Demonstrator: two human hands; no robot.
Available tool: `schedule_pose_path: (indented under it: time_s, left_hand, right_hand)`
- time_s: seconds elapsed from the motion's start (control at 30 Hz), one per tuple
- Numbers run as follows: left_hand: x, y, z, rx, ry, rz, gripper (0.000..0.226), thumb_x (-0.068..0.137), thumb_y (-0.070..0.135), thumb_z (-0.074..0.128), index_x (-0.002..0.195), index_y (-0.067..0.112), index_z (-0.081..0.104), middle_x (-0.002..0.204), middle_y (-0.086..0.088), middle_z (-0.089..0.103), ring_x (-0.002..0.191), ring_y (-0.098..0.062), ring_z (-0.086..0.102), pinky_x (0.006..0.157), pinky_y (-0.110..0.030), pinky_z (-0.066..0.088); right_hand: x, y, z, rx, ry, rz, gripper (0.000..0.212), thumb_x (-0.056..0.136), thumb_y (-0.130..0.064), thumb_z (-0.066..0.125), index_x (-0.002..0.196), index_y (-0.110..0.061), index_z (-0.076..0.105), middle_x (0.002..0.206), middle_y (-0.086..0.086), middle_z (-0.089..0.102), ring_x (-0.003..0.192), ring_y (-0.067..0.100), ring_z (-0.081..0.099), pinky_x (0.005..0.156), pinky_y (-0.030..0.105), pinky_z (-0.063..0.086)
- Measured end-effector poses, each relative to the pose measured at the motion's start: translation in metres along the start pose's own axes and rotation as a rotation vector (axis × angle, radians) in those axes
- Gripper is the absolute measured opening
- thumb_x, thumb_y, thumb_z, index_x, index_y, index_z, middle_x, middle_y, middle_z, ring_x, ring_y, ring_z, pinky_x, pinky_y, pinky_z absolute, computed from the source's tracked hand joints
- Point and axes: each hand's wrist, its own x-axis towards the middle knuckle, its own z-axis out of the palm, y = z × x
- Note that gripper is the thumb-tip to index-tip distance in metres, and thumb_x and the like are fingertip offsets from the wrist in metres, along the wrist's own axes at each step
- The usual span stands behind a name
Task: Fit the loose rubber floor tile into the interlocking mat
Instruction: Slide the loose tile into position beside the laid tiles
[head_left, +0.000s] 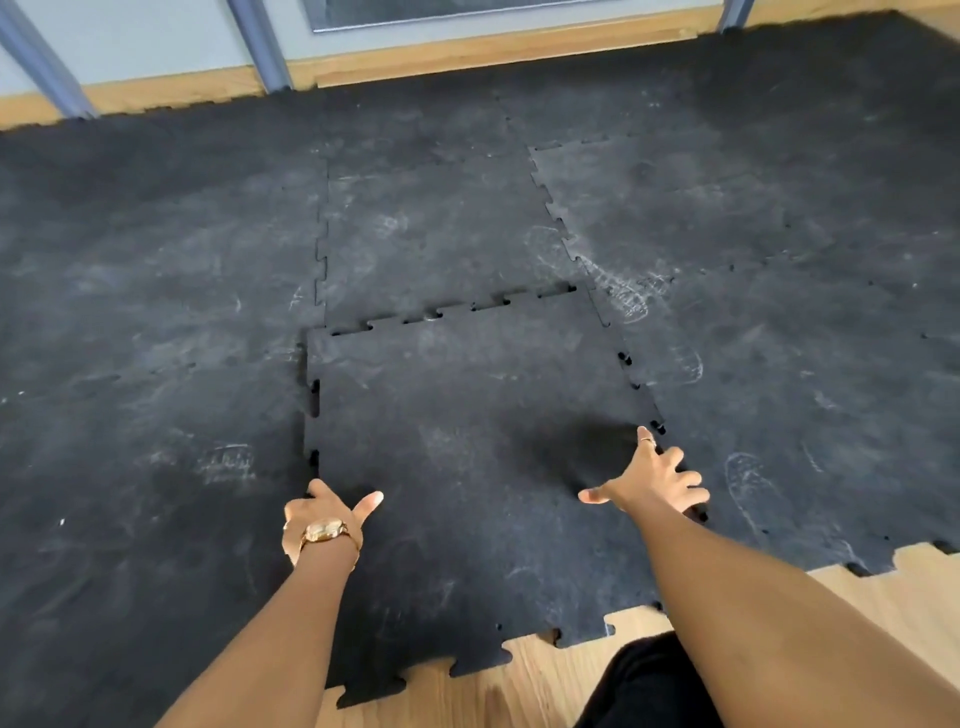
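Observation:
The loose black rubber tile (467, 441) lies in the gap of the interlocking mat (156, 312), its toothed edges raised slightly above the neighbours at the far edge and both sides. My left hand (324, 512) grips its left edge, fingers tucked under the rim and thumb on top. My right hand (652, 480) rests on the right edge with fingers spread, some curled over the seam. A gold watch sits on my left wrist.
Black mat tiles with chalky shoe prints (631, 296) cover the floor to the wall. Bare wooden floor (519, 686) shows along the near toothed edge. Grey metal legs (267, 52) stand by the back wall. My dark-clothed knee (644, 686) is at bottom.

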Motion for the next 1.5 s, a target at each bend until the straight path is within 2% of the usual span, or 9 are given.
schedule_pose_path:
  time_s: [0.23,0.4,0.53,0.8,1.0,1.07,1.17,1.3,1.5]
  left_hand:
    - [-0.006,-0.013,0.017,0.093,0.079,0.071,0.081,0.087,0.068,0.036,0.137,0.004,0.033,0.12,-0.02,0.055,0.102,-0.035,0.061,0.06,-0.038,0.045]
    - [-0.006,-0.005,0.014,0.096,0.029,0.016,0.089,0.091,0.061,0.043,0.148,-0.003,0.018,0.132,-0.023,0.054,0.119,-0.038,0.055,0.081,-0.044,0.053]
    - [0.0,0.012,0.009,-0.093,-0.009,-0.116,0.085,0.088,0.047,0.063,0.141,-0.01,0.03,0.13,-0.031,0.053,0.121,-0.047,0.05,0.096,-0.051,0.042]
    - [0.0,0.026,0.014,-0.281,0.043,-0.213,0.094,0.074,0.066,0.065,0.121,-0.012,0.046,0.115,-0.039,0.054,0.112,-0.05,0.051,0.095,-0.05,0.036]
    - [-0.011,0.033,0.025,-0.383,-0.015,-0.182,0.117,0.073,0.064,0.067,0.153,0.004,0.005,0.151,-0.041,0.004,0.139,-0.058,0.008,0.11,-0.068,0.011]
    - [-0.026,0.048,0.034,-0.382,0.075,-0.036,0.106,0.082,0.06,0.062,0.154,0.009,0.004,0.154,-0.037,-0.008,0.143,-0.051,-0.008,0.113,-0.063,-0.003]
    - [-0.045,0.109,0.037,-0.23,0.249,0.51,0.088,0.09,0.041,0.059,0.154,0.006,0.01,0.158,-0.031,-0.003,0.146,-0.045,-0.002,0.117,-0.055,0.006]
    - [-0.058,0.215,0.025,0.174,-0.005,1.107,0.11,0.08,0.053,0.069,0.155,0.019,-0.003,0.161,-0.017,-0.012,0.148,-0.036,-0.011,0.12,-0.05,0.004]
    - [-0.074,0.263,0.037,0.599,-0.084,1.135,0.152,0.05,0.04,0.094,0.152,0.021,-0.018,0.16,-0.009,-0.023,0.147,-0.036,-0.016,0.118,-0.057,0.006]
  right_hand:
    - [-0.004,0.014,0.008,-0.103,0.053,-0.059,0.124,0.058,-0.07,0.077,0.152,-0.036,0.002,0.141,0.007,0.035,0.123,0.036,0.038,0.097,0.047,0.035]
    - [-0.005,0.021,0.008,-0.123,0.052,-0.09,0.123,0.06,-0.067,0.077,0.153,-0.034,0.004,0.143,0.006,0.034,0.124,0.034,0.039,0.097,0.047,0.035]
    - [-0.004,0.021,0.01,-0.124,0.06,-0.081,0.121,0.061,-0.066,0.077,0.153,-0.035,0.005,0.142,0.005,0.035,0.124,0.034,0.038,0.096,0.045,0.034]
    - [0.013,0.027,0.009,-0.082,0.114,-0.007,0.109,0.064,-0.063,0.077,0.151,-0.039,0.016,0.131,-0.004,0.046,0.115,0.028,0.048,0.097,0.043,0.03]
    - [0.001,0.014,0.014,0.034,0.04,0.011,0.104,0.079,-0.045,0.075,0.154,-0.031,0.003,0.157,0.006,0.01,0.143,0.037,0.013,0.109,0.055,0.026]
    - [-0.012,0.012,0.021,0.111,0.036,0.036,0.102,0.087,-0.038,0.069,0.154,-0.022,-0.006,0.16,0.011,-0.016,0.147,0.037,-0.002,0.115,0.055,0.019]
    - [-0.028,0.016,0.033,0.221,0.033,0.128,0.106,0.091,-0.041,0.063,0.15,-0.002,-0.016,0.16,0.017,-0.019,0.149,0.032,-0.006,0.119,0.047,0.011]
    - [-0.027,0.028,0.036,0.109,0.0,0.074,0.117,0.084,-0.054,0.064,0.148,0.004,-0.014,0.16,0.02,-0.012,0.149,0.031,-0.005,0.121,0.043,0.003]
    - [-0.015,0.037,0.022,-0.091,-0.102,-0.03,0.142,0.061,-0.061,0.08,0.147,0.009,-0.008,0.159,0.026,0.0,0.148,0.036,0.007,0.12,0.043,0.009]
